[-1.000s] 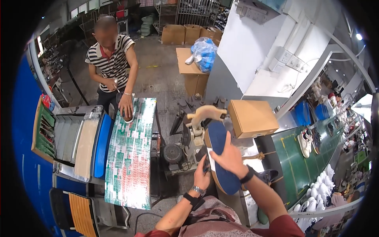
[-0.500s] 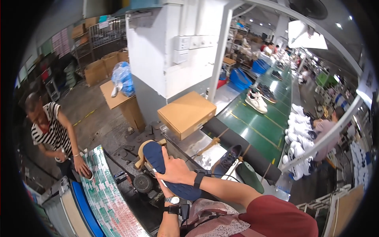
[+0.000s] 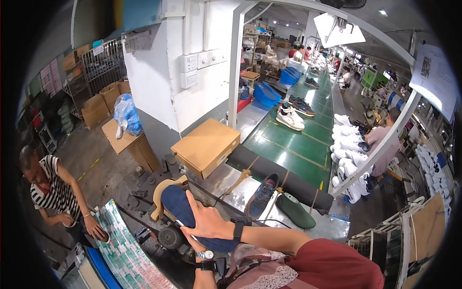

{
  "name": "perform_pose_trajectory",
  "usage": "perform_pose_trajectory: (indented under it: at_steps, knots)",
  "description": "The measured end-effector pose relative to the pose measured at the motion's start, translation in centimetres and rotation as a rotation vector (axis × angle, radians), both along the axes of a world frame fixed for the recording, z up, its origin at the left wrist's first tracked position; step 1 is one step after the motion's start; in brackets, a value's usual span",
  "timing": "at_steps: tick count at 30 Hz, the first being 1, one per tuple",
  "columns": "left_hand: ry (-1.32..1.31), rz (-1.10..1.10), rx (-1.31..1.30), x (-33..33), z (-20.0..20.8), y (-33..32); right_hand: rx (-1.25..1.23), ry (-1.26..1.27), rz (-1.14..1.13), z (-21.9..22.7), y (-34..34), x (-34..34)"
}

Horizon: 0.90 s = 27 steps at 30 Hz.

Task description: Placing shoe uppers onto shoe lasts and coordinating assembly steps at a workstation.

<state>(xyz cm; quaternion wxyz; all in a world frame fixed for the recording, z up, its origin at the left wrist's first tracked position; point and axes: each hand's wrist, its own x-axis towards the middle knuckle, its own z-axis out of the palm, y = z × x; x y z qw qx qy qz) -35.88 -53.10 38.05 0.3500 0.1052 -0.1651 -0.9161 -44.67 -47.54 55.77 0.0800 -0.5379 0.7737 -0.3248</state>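
Note:
A navy-blue shoe (image 3: 178, 201) is held in front of me, long and slanted, with a strip of white along its edge. My right hand (image 3: 208, 220) lies across it, index finger stretched along the surface and the other fingers bent; a black strap is on that wrist. From below, my left hand (image 3: 191, 241) supports the shoe's near side, its fingers mostly hidden. A silver watch and a black strapped device are on the left wrist. Just beyond the shoe's far end sits a curved tan piece (image 3: 158, 198) on a machine.
A cardboard box (image 3: 206, 147) stands at the green conveyor's (image 3: 284, 151) near end. A dark shoe (image 3: 262, 195) and green shoe-shaped piece (image 3: 296, 211) lie on the metal ledge. White shoes (image 3: 347, 144) line the right side. A co-worker (image 3: 53, 188) handles something on a patterned sheet (image 3: 120, 241), left.
The whole view has shifted, so surroundings appear farther left and the ledge shows more. Both hands keep their hold on the navy shoe, with little change in grip.

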Motion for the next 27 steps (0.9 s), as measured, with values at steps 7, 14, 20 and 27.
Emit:
perform_pose_trajectory:
  at_steps: [7,14,20,27]
  knots:
    - [-0.308,-0.293,-0.067,10.5,2.3,3.2,-0.074,-1.404,-0.024,-5.6,5.3,-3.0]
    - [-0.581,-0.345,-0.274,17.5,4.1,0.6,0.119,-2.009,0.227,-12.9,-4.9,-1.4]
    - [-0.889,-0.523,-0.45,20.8,9.0,2.1,-0.122,-1.776,0.365,-7.9,-2.8,-1.7]
    - [-1.022,-0.503,-0.6,12.0,8.3,4.7,-0.45,-0.734,0.267,-3.2,7.0,-15.6]
